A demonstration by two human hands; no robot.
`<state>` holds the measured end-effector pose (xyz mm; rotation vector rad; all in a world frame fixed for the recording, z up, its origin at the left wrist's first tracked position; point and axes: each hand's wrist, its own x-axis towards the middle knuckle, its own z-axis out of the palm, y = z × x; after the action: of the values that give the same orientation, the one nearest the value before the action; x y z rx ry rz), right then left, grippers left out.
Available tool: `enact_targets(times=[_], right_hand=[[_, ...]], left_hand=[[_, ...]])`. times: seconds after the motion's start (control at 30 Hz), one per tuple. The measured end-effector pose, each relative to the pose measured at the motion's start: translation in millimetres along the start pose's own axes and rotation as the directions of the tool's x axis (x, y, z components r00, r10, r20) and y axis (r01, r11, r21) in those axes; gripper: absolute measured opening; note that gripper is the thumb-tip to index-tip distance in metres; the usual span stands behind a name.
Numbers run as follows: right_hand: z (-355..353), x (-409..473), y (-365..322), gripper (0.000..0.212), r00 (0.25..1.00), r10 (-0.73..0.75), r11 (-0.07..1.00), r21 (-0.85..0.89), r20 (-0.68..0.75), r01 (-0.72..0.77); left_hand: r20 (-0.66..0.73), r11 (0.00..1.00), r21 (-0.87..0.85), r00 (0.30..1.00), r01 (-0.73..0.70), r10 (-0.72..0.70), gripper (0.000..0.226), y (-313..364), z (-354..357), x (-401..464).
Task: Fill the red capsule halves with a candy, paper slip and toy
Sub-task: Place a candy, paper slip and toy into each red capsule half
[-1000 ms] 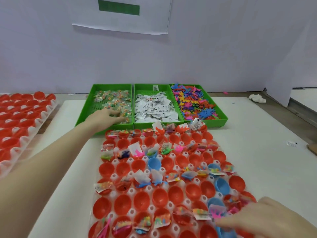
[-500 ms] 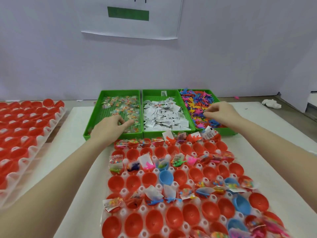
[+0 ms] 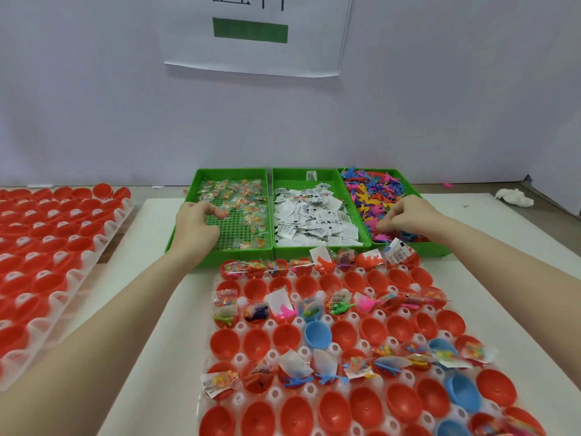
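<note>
Head view — left hand [image 3: 196,226] curled over candy tray [image 3: 231,251] edge, right hand [image 3: 405,217] pinching toys [image 3: 374,191] — grasps unclear.

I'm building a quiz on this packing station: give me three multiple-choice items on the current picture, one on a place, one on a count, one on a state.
1. Where is the left hand?
A. over the candy tray
B. over the paper-slip tray
C. on the spare capsule rack

2. How many green trays stand in the row at the back?
A. two
B. three
C. five

3. In what state is the blue capsule half near the middle of the rack?
A. empty
B. holding a paper slip
C. capped

Answers:
1. A, its fingers reach into the candy tray, the leftmost.
2. B, candy, paper-slip tray and toy tray sit side by side.
3. A, its bare inside shows.
</note>
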<state>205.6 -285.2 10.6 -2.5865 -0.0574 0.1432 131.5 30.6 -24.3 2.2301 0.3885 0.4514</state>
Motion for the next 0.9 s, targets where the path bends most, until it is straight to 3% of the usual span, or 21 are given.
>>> enact_targets(times=[0.17,0.3,0.43,0.53,0.63,0.77,0.9], right_hand=[[0,4,2,0.019,0.943,-0.03,0.991,0.114,-0.332,0.072],[0,2,-5,0.008,0.915,0.037,0.941,0.323,-0.401,0.104],[10,-4,-32,0.021,0.969,-0.156,0.973,0.136,-0.192,0.184],[25,-11,-55,0.035,0.95,-0.312,0.929,-0.2,0.027,0.311],[41,-11,-68,0.06,0.951,-0.288,0.851,-0.425,0.116,0.309],[52,-12,-71,0.047,0.965,-0.257,0.873,-0.414,0.061,0.259],[43,-13,-67,0.023,0.965,-0.264,0.941,-0.22,-0.001,0.257]], left_hand=[[-0.05,1.0,-0.019,0.999,-0.021,0.02,0.038,-5,-1,0],[-0.064,0.998,-0.062,0.998,0.002,-0.006,0.032,-6,3,-2],[-0.088,0.998,-0.067,0.996,-0.014,0.008,0.024,-4,5,-3],[-0.108,0.998,-0.052,0.994,-0.032,0.026,0.019,-5,4,-3],[-0.1,0.997,-0.062,0.994,-0.052,0.046,0.017,-6,3,-4],[-0.088,0.996,0.038,0.993,-0.08,0.083,0.014,-6,7,-7],[-0.12,0.996,0.01,0.988,-0.092,0.092,0.015,-5,6,-7]])
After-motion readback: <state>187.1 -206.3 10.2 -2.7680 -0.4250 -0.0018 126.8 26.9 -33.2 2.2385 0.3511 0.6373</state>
